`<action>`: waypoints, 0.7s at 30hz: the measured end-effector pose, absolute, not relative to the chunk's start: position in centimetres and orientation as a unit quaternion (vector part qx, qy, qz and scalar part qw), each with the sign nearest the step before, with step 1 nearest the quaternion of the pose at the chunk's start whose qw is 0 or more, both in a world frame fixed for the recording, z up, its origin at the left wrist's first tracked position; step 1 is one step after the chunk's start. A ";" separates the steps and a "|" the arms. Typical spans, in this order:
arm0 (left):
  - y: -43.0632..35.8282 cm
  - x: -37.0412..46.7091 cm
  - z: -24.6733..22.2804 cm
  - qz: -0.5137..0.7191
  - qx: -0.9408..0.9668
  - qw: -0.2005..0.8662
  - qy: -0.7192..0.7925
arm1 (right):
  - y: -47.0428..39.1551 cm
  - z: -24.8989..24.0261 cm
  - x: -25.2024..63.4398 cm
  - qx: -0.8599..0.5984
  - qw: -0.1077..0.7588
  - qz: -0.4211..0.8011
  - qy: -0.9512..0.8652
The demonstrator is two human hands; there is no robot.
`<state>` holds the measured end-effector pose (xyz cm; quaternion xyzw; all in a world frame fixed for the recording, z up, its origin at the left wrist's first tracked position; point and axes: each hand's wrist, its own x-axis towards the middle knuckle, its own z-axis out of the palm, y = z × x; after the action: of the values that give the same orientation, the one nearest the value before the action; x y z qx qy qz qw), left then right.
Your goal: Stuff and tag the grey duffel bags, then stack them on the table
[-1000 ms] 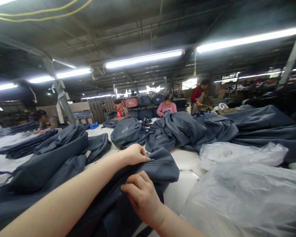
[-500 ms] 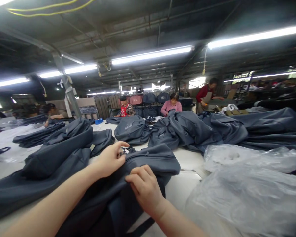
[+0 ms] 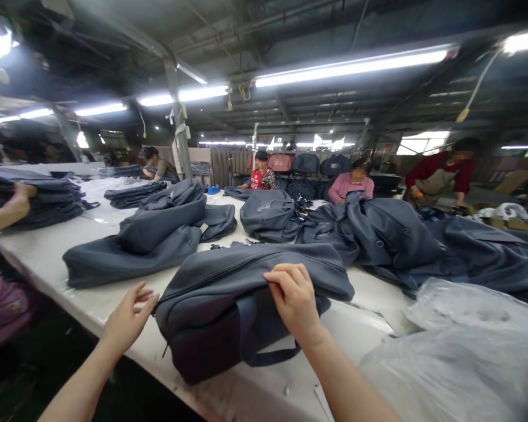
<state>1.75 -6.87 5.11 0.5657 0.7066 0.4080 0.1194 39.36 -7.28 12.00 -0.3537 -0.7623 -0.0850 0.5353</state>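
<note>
A dark blue-grey bag with a zip along its top and a strap handle lies on the white table in front of me. My right hand pinches the fabric at the bag's upper edge, right of the middle. At the bag's left end is my left hand, thumb and forefinger closed together by the zip's end; what they grip is too small to make out. The handle hangs loose toward the table's front edge.
More dark bags lie behind, such as a rounded one and a heap. Clear plastic bags cover the right side. A person's hand rests on a stack at far left. Several people sit or stand across the table.
My left hand has moved from behind the bag's top to its left end. My right hand still holds the fabric. The view has turned left, and the bag's front shows more fully.
</note>
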 end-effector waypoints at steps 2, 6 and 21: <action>-6.1 3.4 7.7 0.399 0.637 0.046 0.658 | -7.1 12.2 39.8 -0.366 0.537 -0.091 -0.755; -4.5 9.2 13.7 0.305 0.785 -0.065 0.535 | -8.7 12.7 40.3 -0.385 0.480 -0.125 -0.778; 1.3 13.3 15.2 0.354 0.543 0.526 0.551 | -15.2 14.1 43.9 -0.301 0.190 0.132 -0.925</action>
<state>13.27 1.28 15.18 0.5430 0.5508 0.3539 0.5258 43.86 -15.15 14.05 -0.3009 -0.9253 0.1315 0.1896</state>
